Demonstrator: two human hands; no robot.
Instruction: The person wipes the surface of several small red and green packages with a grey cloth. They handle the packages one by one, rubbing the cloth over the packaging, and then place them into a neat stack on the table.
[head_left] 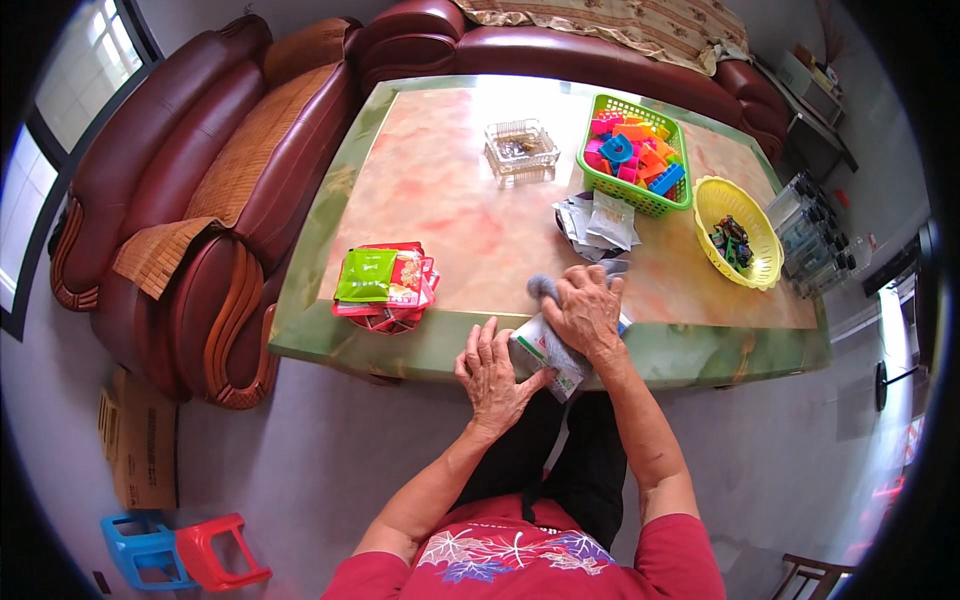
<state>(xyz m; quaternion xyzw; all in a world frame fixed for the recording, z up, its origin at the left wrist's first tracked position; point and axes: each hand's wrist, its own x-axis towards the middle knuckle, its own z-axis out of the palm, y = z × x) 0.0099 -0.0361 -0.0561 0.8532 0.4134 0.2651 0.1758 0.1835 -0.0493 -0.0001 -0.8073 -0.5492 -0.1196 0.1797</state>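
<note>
At the table's near edge lies a white packet (548, 350) with green and red print, its near corner sticking out past the edge. My right hand (585, 312) is closed over a grey cloth (541, 287) and presses it onto the packet's right part, hiding much of it. My left hand (492, 378) is open, fingers spread toward the tabletop, and its thumb touches the packet's near left side. Just beyond my right hand is a pile of silver and white sachets (597, 222). Red packets (408, 278) with a green sachet (366, 275) on top are stacked to the left.
A green basket (652, 203) of colourful plastic blocks stands at the back right, beside a yellow basket (764, 258) with small dark-wrapped items. A clear glass ashtray (521, 146) sits farther back. Dark red sofas (180, 150) border the table (460, 200). Clear lidded containers (815, 235) stand right.
</note>
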